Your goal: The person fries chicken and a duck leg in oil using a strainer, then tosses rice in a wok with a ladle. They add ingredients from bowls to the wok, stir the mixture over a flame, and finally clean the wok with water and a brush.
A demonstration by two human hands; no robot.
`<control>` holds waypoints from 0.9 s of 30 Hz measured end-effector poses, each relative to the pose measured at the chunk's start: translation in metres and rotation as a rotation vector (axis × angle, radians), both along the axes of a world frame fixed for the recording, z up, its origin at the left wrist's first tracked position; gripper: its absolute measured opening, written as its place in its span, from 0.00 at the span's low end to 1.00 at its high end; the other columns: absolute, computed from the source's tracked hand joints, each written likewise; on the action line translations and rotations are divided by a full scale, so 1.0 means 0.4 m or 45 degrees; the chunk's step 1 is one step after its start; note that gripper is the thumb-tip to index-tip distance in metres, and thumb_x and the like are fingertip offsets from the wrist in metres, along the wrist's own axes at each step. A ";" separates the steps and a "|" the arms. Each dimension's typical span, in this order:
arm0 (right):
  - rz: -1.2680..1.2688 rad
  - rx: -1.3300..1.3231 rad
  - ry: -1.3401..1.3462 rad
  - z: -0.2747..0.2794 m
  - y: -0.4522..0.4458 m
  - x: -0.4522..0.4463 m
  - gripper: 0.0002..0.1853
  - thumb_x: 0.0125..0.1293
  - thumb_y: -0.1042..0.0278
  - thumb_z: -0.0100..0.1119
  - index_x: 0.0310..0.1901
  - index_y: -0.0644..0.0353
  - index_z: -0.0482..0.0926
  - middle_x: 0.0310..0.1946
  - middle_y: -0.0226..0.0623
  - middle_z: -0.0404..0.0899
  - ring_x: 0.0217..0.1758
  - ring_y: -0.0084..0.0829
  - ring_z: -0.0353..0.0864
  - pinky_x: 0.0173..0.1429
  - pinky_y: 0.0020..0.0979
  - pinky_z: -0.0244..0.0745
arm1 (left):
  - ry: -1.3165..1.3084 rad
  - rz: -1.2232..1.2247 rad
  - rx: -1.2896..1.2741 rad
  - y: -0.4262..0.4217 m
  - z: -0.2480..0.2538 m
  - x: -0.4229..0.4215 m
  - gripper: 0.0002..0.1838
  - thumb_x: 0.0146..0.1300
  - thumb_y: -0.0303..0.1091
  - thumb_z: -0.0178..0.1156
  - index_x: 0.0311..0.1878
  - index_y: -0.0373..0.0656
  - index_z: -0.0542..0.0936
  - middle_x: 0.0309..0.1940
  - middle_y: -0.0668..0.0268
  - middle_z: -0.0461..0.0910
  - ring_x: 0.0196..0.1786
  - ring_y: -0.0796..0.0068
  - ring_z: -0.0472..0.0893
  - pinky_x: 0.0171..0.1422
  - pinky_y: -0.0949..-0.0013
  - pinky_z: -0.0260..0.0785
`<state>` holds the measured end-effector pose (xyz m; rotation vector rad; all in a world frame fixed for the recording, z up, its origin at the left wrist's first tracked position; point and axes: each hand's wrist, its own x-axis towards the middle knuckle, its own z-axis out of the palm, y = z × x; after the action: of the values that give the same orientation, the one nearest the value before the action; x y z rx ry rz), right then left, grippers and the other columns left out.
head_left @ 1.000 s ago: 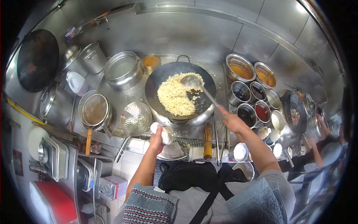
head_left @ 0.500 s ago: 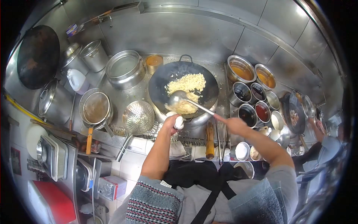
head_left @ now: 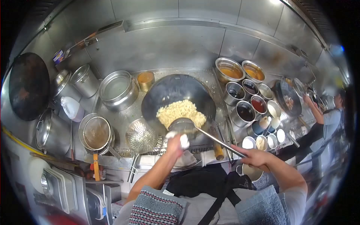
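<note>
A large dark wok (head_left: pixel 157 99) holds a heap of pale yellow fried rice (head_left: pixel 180 110) near its front side. My left hand (head_left: pixel 173 148), somewhat blurred, is closed around a white cloth (head_left: pixel 183 141) at the wok's near edge. The wok's near handle is hidden by the hand and cloth. My right hand (head_left: pixel 258 158) grips the end of a long ladle (head_left: pixel 221 141), to the right of the wok. The ladle's bowl rests against the front of the rice, close to my left hand.
Left of the wok are a perforated skimmer (head_left: pixel 141 137), a fine strainer (head_left: pixel 95 133), a metal pot (head_left: pixel 118 90) and a tin (head_left: pixel 145 80). A bamboo brush (head_left: pixel 217 148) lies at right, near several sauce containers (head_left: pixel 245 112). Another person (head_left: pixel 330 116) works at a second wok (head_left: pixel 288 99).
The wok has tilted and the rice has gathered into one heap toward me. My right hand has moved right and down with the ladle. My view has also shifted.
</note>
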<state>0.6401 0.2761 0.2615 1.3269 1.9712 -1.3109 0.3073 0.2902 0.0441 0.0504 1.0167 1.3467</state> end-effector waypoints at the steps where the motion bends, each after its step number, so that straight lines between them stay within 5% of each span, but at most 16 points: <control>1: 0.145 0.296 0.213 -0.119 0.012 0.020 0.44 0.64 0.71 0.50 0.76 0.28 0.39 0.44 0.54 0.80 0.36 0.48 0.82 0.49 0.42 0.74 | 0.130 -0.078 -0.012 0.060 -0.021 -0.011 0.07 0.70 0.32 0.49 0.45 0.40 0.73 0.33 0.60 0.79 0.29 0.64 0.80 0.30 0.56 0.74; 4: 0.196 0.684 -0.102 -0.310 0.099 -0.094 0.46 0.62 0.72 0.49 0.75 0.26 0.38 0.38 0.57 0.81 0.37 0.53 0.83 0.48 0.47 0.75 | 0.163 -0.055 0.128 0.055 -0.151 -0.032 0.07 0.68 0.29 0.50 0.46 0.38 0.73 0.34 0.60 0.78 0.31 0.65 0.80 0.31 0.57 0.74; 9: 0.080 0.749 -0.223 -0.222 0.043 -0.185 0.44 0.62 0.72 0.51 0.75 0.27 0.43 0.40 0.58 0.80 0.42 0.54 0.82 0.47 0.49 0.75 | 0.378 -0.184 -0.058 -0.249 -0.198 -0.020 0.17 0.65 0.22 0.49 0.58 0.35 0.69 0.48 0.57 0.77 0.45 0.61 0.82 0.44 0.57 0.78; 12: 0.093 0.610 -0.102 -0.143 -0.036 -0.109 0.45 0.61 0.73 0.52 0.75 0.27 0.43 0.39 0.55 0.81 0.42 0.52 0.83 0.48 0.47 0.76 | 0.164 0.037 -0.049 -0.245 0.041 0.005 0.15 0.65 0.24 0.50 0.54 0.35 0.71 0.45 0.56 0.78 0.43 0.61 0.83 0.43 0.56 0.78; 15: 0.141 0.582 0.164 -0.153 -0.040 0.017 0.45 0.62 0.71 0.52 0.75 0.26 0.41 0.39 0.56 0.81 0.41 0.53 0.83 0.49 0.48 0.75 | 0.044 0.010 0.020 -0.042 0.073 -0.026 0.08 0.69 0.32 0.49 0.44 0.39 0.75 0.34 0.58 0.80 0.33 0.61 0.82 0.34 0.57 0.78; 17: 0.187 0.624 0.319 -0.163 -0.020 0.035 0.45 0.62 0.69 0.51 0.75 0.25 0.40 0.38 0.59 0.81 0.40 0.56 0.82 0.50 0.50 0.74 | 0.071 -0.047 0.000 0.074 0.043 -0.011 0.07 0.69 0.32 0.49 0.43 0.41 0.74 0.32 0.60 0.79 0.29 0.65 0.80 0.29 0.58 0.75; 21: 0.096 0.764 -0.213 -0.243 0.160 -0.030 0.45 0.62 0.70 0.50 0.76 0.27 0.41 0.38 0.59 0.80 0.40 0.56 0.82 0.49 0.50 0.74 | 0.155 -0.028 0.158 0.040 -0.153 0.008 0.09 0.72 0.37 0.48 0.49 0.44 0.71 0.33 0.63 0.79 0.31 0.66 0.80 0.31 0.61 0.75; 22: 0.085 0.770 -0.206 -0.227 0.176 -0.033 0.45 0.62 0.70 0.50 0.76 0.27 0.41 0.38 0.59 0.80 0.40 0.56 0.82 0.49 0.50 0.74 | 0.155 -0.007 0.124 -0.038 -0.105 0.034 0.06 0.68 0.30 0.52 0.44 0.40 0.72 0.33 0.61 0.79 0.30 0.67 0.80 0.30 0.62 0.75; 26: 0.102 0.826 -0.186 -0.098 0.121 0.026 0.44 0.62 0.71 0.50 0.76 0.31 0.41 0.39 0.56 0.81 0.38 0.52 0.82 0.47 0.48 0.74 | 0.360 -0.094 0.018 -0.283 -0.215 0.070 0.18 0.62 0.25 0.57 0.56 0.38 0.70 0.40 0.57 0.78 0.42 0.63 0.81 0.43 0.59 0.77; 27: 0.158 0.804 -0.120 -0.061 0.100 0.055 0.44 0.62 0.71 0.50 0.76 0.31 0.41 0.40 0.55 0.81 0.37 0.50 0.83 0.46 0.47 0.75 | 1.082 -0.458 0.202 -0.320 -0.204 0.052 0.12 0.67 0.33 0.54 0.51 0.42 0.77 0.40 0.64 0.81 0.41 0.67 0.83 0.41 0.63 0.75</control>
<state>0.6622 0.3161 0.2369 1.4577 2.4576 -0.5629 0.3282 0.1622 -0.0373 0.9458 1.5028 1.0649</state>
